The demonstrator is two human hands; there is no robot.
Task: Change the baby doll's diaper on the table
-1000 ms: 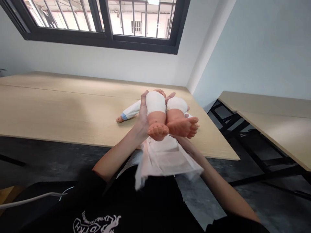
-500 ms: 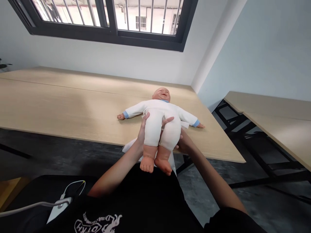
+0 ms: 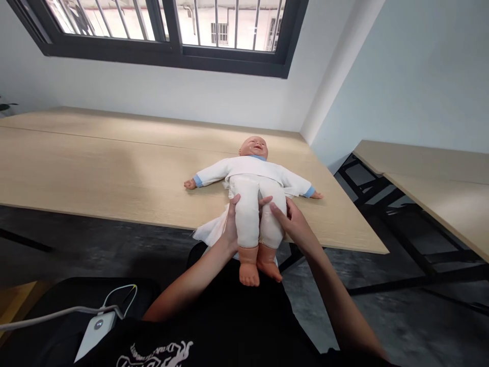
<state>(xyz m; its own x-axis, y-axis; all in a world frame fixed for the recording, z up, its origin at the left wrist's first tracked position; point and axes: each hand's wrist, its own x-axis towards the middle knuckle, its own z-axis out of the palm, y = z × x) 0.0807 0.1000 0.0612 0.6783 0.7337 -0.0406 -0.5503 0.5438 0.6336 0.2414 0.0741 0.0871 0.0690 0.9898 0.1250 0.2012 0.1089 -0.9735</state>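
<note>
A baby doll in a white suit with blue cuffs lies face up on the light wooden table, arms spread, its legs reaching past the near edge. My left hand grips the doll's left-side leg from the outside. My right hand lies on the other leg, fingers wrapped over it. A white cloth lies under the doll's bottom and hangs over the table edge. The bare feet dangle above my lap.
A second wooden table stands to the right across a gap with black metal legs. A white device with a cable rests on my lap at lower left. A barred window runs along the wall behind.
The doll's legs were lifted high with a white cloth hanging below; they have come down flat, the body now lies on the table, and both hands have slid onto the legs.
</note>
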